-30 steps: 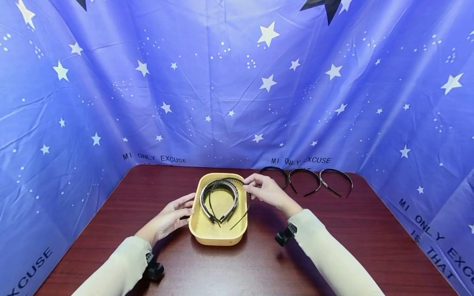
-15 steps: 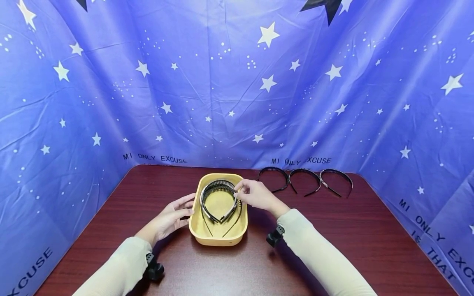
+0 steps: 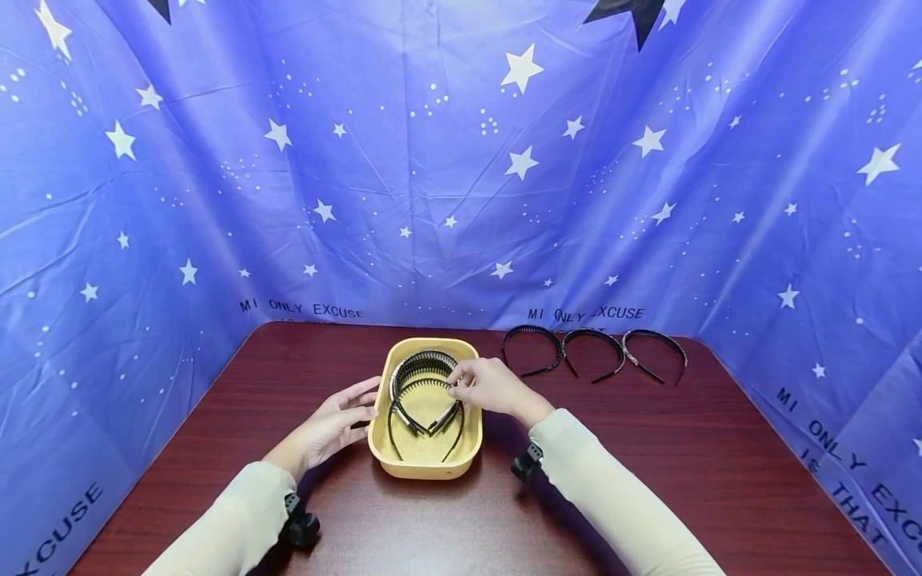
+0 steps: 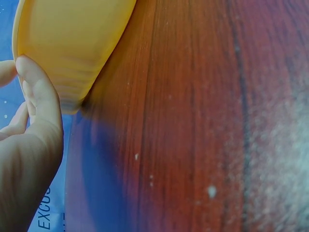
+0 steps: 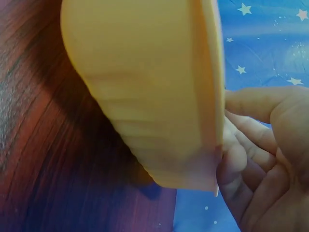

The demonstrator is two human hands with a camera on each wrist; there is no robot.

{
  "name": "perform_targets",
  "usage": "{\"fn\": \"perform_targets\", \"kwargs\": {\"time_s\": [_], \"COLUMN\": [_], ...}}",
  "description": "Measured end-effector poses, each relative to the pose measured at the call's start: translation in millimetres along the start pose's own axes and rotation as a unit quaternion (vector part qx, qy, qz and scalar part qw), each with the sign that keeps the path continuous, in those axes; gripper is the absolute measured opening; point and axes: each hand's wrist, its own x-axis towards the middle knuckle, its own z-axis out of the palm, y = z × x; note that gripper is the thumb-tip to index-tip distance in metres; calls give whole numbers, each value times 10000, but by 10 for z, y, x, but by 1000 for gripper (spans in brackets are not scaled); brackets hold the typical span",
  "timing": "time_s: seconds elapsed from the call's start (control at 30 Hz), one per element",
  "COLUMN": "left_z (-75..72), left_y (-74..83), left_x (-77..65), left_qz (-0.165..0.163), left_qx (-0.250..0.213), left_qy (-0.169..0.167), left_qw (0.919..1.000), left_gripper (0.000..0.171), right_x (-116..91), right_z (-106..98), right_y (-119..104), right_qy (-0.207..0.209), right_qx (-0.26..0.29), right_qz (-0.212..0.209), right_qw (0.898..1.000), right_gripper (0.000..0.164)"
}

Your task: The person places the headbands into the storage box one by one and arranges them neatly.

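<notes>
A yellow plastic box (image 3: 425, 470) stands on the table, holding several toothed headbands (image 3: 398, 370) nested together, dark ones and a whitish one. My right hand (image 3: 497, 389) reaches over the box's right rim. Thumb and fingers pinch the right side of a thin black headband (image 3: 391, 432), whose arch overlaps the nested ones and whose ends point toward me. In the right wrist view, the box wall (image 5: 145, 87) hides that headband. My left hand (image 3: 331, 420) touches the box's left side with fairly straight fingers; in the left wrist view, fingertips (image 4: 30, 67) lie right at its rim.
Three more dark headbands lie in a row at the table's back right: a left one (image 3: 559, 352), a middle one (image 3: 621, 356) and a right one (image 3: 673, 344). A blue star-printed cloth (image 3: 446, 176) hangs behind the dark red wooden table (image 3: 634, 480).
My right hand has moved left and slightly toward me, bringing the thin black headband from the right rim to over the nested headbands. The left hand and the box stay in place.
</notes>
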Motion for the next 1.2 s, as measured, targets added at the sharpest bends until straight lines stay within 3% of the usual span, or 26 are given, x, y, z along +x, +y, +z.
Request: {"fn": "perform_targets", "kwargs": {"time_s": [0.37,0.73,0.93,1.2], "left_z": [5,0,1,4], "left_y": [11,-2,5,17], "left_x": [-4,1,5,-2], "left_qz": [-38,-12,-22,-39], "left_qx": [-23,11,3,-11], "left_qy": [61,-24,6,31], "left_qw": [10000,10000,10000,10000], "left_gripper": [70,69,69,70], "right_x": [6,-31,-55,-82], "right_z": [7,-25,-111,-307], "right_y": [27,64,143,298], "right_qy": [-52,187,440,604], "right_qx": [254,505,536,652], "right_qz": [249,69,-30,347], "right_qw": [9994,9985,9976,9954], "right_gripper": [18,14,15,15]}}
